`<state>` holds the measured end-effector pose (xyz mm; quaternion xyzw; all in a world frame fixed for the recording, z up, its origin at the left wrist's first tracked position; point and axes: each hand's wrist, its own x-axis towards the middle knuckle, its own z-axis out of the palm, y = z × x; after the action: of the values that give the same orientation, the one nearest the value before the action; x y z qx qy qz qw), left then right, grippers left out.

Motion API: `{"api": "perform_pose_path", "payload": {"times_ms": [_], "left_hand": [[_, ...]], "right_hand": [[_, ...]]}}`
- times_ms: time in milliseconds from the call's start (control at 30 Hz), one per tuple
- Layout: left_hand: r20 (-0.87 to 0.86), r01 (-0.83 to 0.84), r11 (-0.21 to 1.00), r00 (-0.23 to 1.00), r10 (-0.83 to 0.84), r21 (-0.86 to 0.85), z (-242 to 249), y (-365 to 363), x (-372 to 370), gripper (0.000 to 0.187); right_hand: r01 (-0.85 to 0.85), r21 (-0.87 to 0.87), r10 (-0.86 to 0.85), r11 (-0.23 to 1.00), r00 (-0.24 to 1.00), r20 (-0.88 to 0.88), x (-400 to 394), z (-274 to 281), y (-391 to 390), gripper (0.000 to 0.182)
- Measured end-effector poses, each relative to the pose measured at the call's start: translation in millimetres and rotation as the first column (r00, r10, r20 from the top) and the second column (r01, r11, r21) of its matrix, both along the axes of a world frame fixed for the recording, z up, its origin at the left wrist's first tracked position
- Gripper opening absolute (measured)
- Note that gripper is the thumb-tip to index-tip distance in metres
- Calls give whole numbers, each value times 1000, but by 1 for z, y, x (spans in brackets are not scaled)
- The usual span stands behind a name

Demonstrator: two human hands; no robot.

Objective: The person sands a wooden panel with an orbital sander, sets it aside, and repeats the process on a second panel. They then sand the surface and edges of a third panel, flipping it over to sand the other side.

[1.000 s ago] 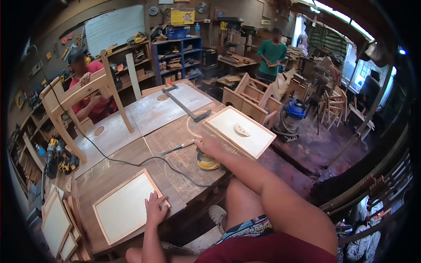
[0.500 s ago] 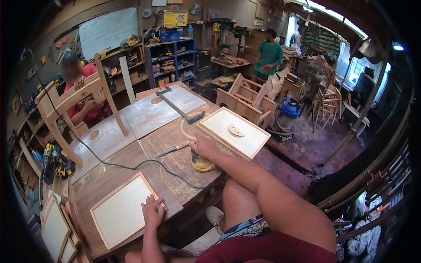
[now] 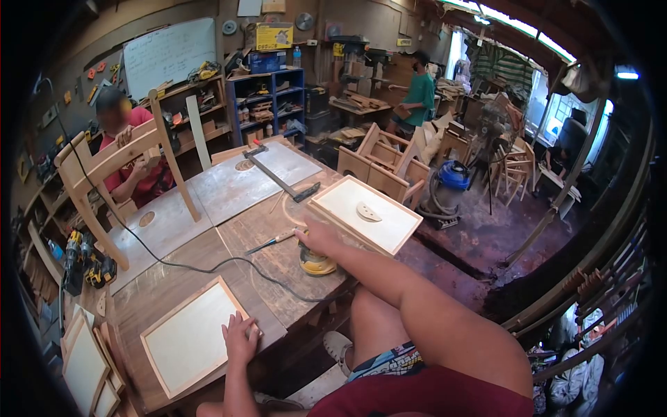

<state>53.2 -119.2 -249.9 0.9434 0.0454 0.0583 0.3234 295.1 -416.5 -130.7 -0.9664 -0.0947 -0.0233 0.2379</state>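
Sander (image 3: 314,262), yellow, sits on the wooden workbench (image 3: 278,250) near its right edge, just beside a framed panel (image 3: 366,213) that overhangs the bench. Right hand (image 3: 316,240) lies on top of it, palm down, fingers curled over the cap; how tightly they close cannot be told. Black cord (image 3: 208,265) runs from the tool leftward across the bench.

Left hand (image 3: 238,337) rests flat, fingers spread, on the near corner of a second framed panel (image 3: 191,333) at the front edge of the bench. It presses, grips nothing.

Handling, as a judgement: sander looks compact and dense, hard shell, best held from above by the rounded top as the hand does now; cord may drag. Panels look light and stiff, thin face in a raised frame; take them by the frame edges, not the face, which would mark easily.

A pencil-like tool (image 3: 276,239) lies just left of the sander. A long metal clamp (image 3: 278,177) lies farther back. A person in a red shirt (image 3: 128,156) holds a bare wooden chair frame (image 3: 114,156) on the bench's far left.

Writing: whiteboard (image 3: 170,52) shows faint marks, unreadable. Yellow box (image 3: 273,35) on the top shelf carries print too small to read.
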Motion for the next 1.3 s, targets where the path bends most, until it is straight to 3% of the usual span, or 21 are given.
{"api": "perform_pose_path", "payload": {"times_ms": [167, 233, 433, 733, 867, 967, 1100, 1167, 1300], "left_hand": [[23, 55, 999, 998, -55, 2, 1, 3, 1, 40], [8, 19, 999, 1000, -19, -33, 1, 0, 0, 33], [24, 1, 999, 1000, 0, -33, -6, -5, 3, 20], [71, -51, 999, 996, 50, 8, -10, -14, 5, 17], [56, -47, 999, 997, 48, -11, -3, -6, -7, 20], [-15, 51, 999, 999, -51, 0, -1, -4, 1, 35], [-41, 78, 997, 996, -78, 0, -2, 1, 2, 37], [-26, 71, 997, 997, -71, -6, -4, -1, 1, 36], [-3, 65, 998, 998, -65, 2, 1, -4, -1, 30]], "right_hand": [[7, 11, -7, 1000, 999, 36, 4, -3, 0, 65], [18, 23, -17, 1000, 999, -35, 3, -1, 0, 71], [7, 6, -7, 1000, 999, -33, 7, -5, 0, 70], [12, -18, -12, 1000, 1000, 12, 6, -8, 1, 66], [-73, -10, 74, 997, 995, 64, 13, -19, 9, 70], [-14, -18, 15, 1000, 1000, 26, 5, -2, 0, 73], [42, -42, -45, 998, 996, -71, 4, -2, -1, 71], [70, 48, -79, 996, 966, 246, 4, -16, 2, 70], [30, 69, -47, 997, 965, 257, 7, -11, -1, 71]]}}
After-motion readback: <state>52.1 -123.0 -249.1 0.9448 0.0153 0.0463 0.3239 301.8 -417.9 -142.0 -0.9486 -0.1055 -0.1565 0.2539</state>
